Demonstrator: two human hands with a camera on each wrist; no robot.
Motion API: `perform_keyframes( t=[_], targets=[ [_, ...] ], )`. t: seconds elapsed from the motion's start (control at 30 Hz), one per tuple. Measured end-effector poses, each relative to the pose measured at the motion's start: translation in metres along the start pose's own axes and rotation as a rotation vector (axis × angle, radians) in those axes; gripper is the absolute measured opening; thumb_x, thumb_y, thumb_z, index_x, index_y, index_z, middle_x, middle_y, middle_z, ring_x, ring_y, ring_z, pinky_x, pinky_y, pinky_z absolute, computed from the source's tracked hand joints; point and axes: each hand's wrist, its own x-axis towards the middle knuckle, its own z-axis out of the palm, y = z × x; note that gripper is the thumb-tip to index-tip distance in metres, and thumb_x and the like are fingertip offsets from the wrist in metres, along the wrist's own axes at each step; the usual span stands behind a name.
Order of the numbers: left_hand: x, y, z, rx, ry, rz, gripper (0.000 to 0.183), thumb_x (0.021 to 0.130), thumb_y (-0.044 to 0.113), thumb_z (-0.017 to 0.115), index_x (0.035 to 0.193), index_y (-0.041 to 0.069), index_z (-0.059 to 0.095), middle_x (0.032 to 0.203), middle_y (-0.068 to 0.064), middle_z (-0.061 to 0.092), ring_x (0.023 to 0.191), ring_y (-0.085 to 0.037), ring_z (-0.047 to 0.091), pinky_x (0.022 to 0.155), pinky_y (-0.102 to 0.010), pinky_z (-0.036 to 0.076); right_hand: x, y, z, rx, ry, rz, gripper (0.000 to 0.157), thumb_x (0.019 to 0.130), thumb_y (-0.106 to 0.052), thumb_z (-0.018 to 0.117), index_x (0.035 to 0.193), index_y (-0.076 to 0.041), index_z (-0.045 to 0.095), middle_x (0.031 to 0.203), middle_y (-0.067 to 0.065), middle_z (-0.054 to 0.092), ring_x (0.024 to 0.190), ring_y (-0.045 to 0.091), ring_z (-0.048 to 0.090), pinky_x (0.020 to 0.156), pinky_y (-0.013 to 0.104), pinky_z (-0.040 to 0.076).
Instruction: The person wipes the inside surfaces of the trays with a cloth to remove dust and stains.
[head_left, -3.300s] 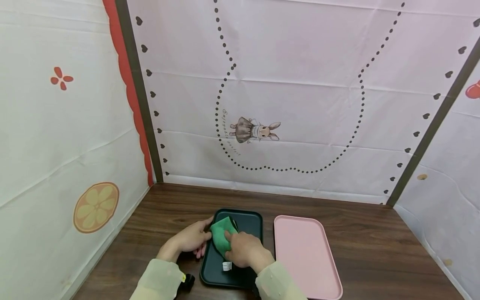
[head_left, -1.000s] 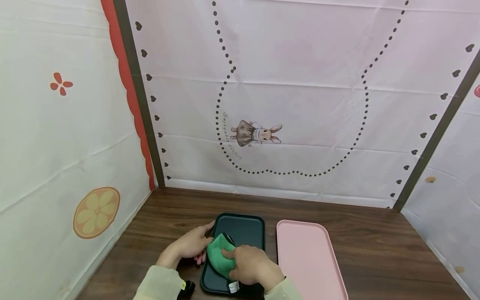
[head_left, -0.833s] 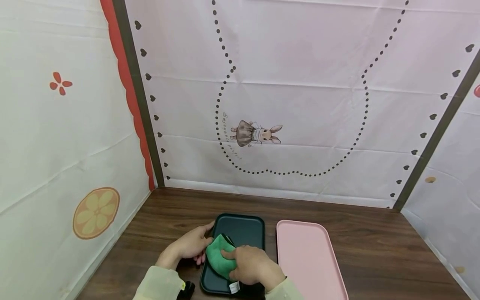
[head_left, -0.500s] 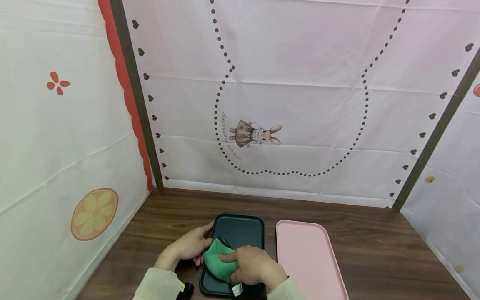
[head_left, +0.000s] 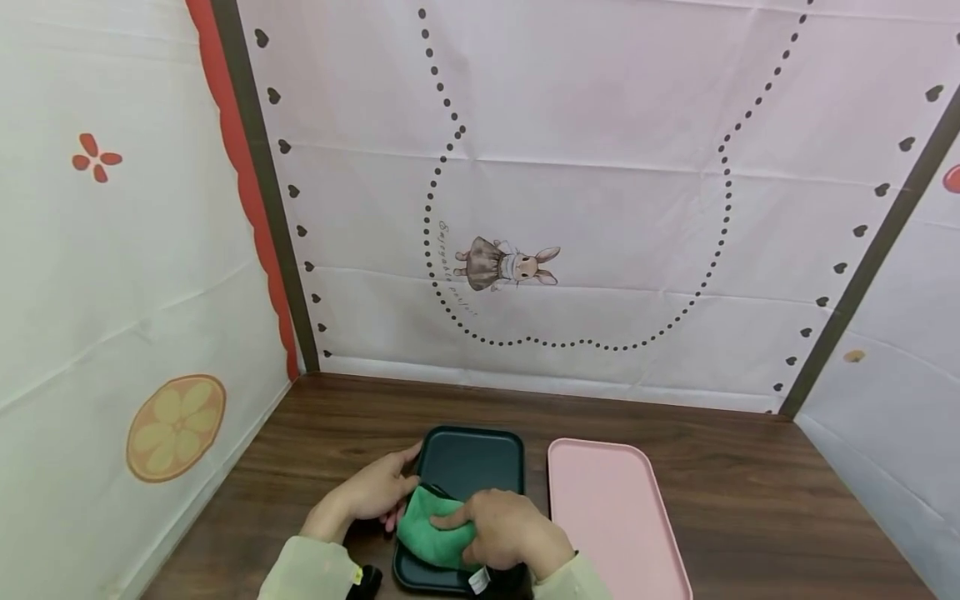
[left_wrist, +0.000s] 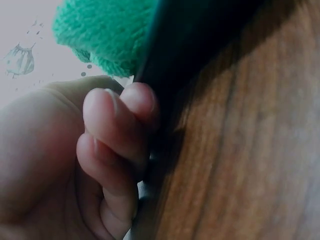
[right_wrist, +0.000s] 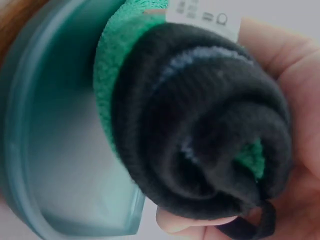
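Observation:
A dark teal tray (head_left: 480,458) lies on the wooden table with a folded green cloth (head_left: 435,533) on its near half. My right hand (head_left: 504,529) grips the cloth, index finger stretched over its top. In the right wrist view, the cloth's black-edged end (right_wrist: 200,120) is rolled up inside the hand, and a white label (right_wrist: 202,17) sticks out. My left hand (head_left: 371,492) holds the tray's left rim, thumb at the top edge beside the cloth. Curled fingers (left_wrist: 112,120) lie against the tray's side in the left wrist view.
A pink tray (head_left: 611,508) lies right of the dark one, a narrow gap between them. Patterned cloth walls (head_left: 570,208) enclose the wooden table (head_left: 735,475) at the back and both sides.
The right hand has drawn the green cloth toward the near end of the tray, baring more of its far half. My left hand has stayed at the left rim.

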Motion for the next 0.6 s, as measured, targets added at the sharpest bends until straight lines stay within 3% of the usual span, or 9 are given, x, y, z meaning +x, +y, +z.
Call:
perform_keyframes(
  t=[0.23,0.6],
  targets=[
    [-0.0019,0.0003,-0.0003,-0.005,-0.006,-0.007,0.066,0.11,0.014,0.046,0.166,0.002,0.013,0.055,-0.004,0.063,0.04,-0.01,0.055,0.043,-0.025,0.045,-0.0013,0.0004,-0.0027,-0.041,0.008,-0.036,0.061,0.082,-0.031,0.088,0.126,-0.064,0.062,0.141,-0.009,0.066,0.13,0.024,0.062,0.086,0.037,0.059],
    [-0.0037,0.0002,-0.0017,-0.015,-0.015,-0.005,0.066,0.11,0.016,0.047,0.166,0.005,0.014,0.056,-0.003,0.063,0.041,-0.011,0.056,0.044,-0.026,0.045,-0.0049,0.0052,-0.0038,-0.062,0.011,-0.09,0.062,0.084,-0.04,0.086,0.135,-0.061,0.058,0.14,-0.007,0.065,0.129,0.021,0.06,0.099,0.045,0.055]
  ],
)
